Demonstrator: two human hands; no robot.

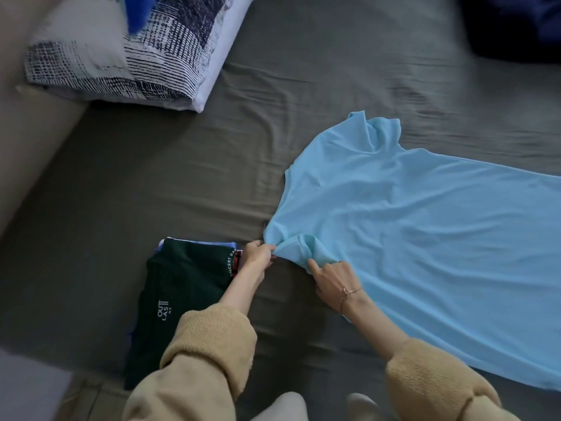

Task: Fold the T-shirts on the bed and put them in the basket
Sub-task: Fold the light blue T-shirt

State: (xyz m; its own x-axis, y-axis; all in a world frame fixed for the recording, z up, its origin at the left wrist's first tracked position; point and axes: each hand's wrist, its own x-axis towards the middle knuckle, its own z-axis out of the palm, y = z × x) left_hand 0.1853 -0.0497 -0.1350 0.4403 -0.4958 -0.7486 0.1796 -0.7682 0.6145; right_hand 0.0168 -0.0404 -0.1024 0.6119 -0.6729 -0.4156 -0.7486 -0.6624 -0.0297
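Both your hands pinched the near sleeve of the light blue T-shirt [425, 226], left hand [258, 253] at its tip, right hand [331, 281] beside it, each grip pressed together. It lay spread on the bed [182, 177], soft, light and limp; seams looked the surest hold.

You are looking at a dim, cool-toned scene with soft, even light and no glare; only faint shadows sit in the creases of the grey bed sheet [303, 86]. The light blue T-shirt [425, 223] is the brightest area, while the top right corner falls almost to black. The patterned pillow [136, 56] is smeared with blur, and the wide lens bends the edges.
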